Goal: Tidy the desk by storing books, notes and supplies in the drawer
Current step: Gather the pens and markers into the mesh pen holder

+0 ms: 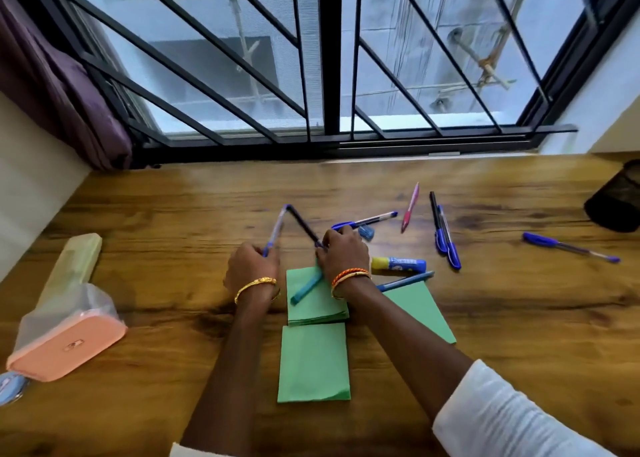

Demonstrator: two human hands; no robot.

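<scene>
Gripping one pen apiece, both hands work over the wooden table (173,193) in front of the barred window. The left hand (251,266) has its grip closed round a pale blue pen (275,229); the right hand (343,248) has its grip closed round a dark pen (304,224), and the two pens' far tips meet in a peak. Just beneath the hands lies a stack of green notes (317,304) with a teal marker (306,288) lying across it; a second green pad (313,363) sits nearer, and a third green sheet (422,309) lies partly under the right forearm. A glue stick (398,264) lies just beside the right wrist. Scattered beyond are a pink pen (411,207), a pair of blue pens (445,238) side by side, and one blue pen (569,247) well apart to the right. At the far right edge stands a black mesh cup (618,200), its contents not visible. On the left lies a clear container with a peach lid (65,347); its contents cannot be made out.
</scene>
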